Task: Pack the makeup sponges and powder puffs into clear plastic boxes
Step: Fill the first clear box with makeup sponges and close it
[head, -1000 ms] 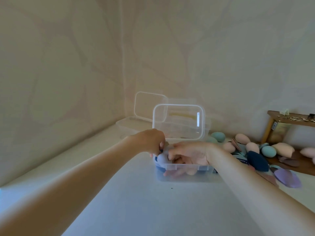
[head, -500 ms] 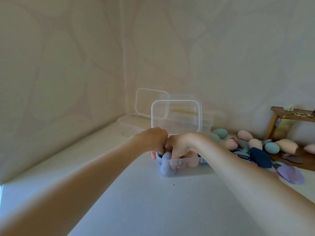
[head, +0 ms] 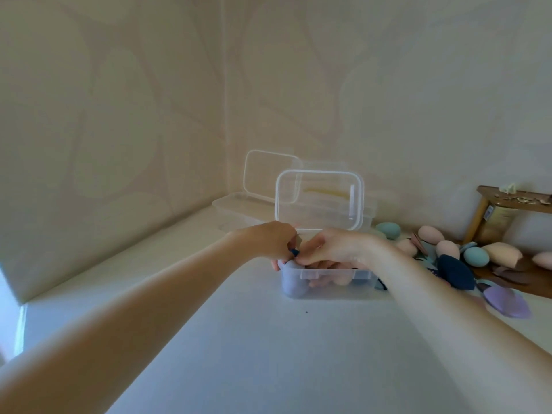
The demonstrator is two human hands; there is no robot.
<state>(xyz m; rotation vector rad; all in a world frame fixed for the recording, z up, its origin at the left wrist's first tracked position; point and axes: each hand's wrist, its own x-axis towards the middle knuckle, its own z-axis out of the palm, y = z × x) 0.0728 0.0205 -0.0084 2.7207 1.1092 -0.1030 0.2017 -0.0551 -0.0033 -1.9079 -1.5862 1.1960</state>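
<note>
A clear plastic box (head: 328, 289) stands on the white table with its lid (head: 319, 198) upright behind it. Inside lie a lilac sponge (head: 291, 283) at the left end and a peach sponge (head: 342, 279) near the middle. My left hand (head: 273, 242) and my right hand (head: 337, 248) meet over the box's left end, fingers curled down into it. A small dark blue piece (head: 294, 252) shows between the fingertips; which hand grips it is unclear. Loose sponges and puffs lie to the right: teal (head: 388, 230), peach (head: 446, 249), dark blue (head: 455, 271), lilac (head: 506, 301).
A second clear box (head: 239, 204) with a raised lid stands behind, in the wall corner. A small wooden stand (head: 513, 198) is at the far right against the wall. The white table (head: 268, 354) stretches toward me between my forearms.
The lilac sponge has gone from my fingers down into the box's left end. Both hands now sit close together over that end, with a dark blue piece between them.
</note>
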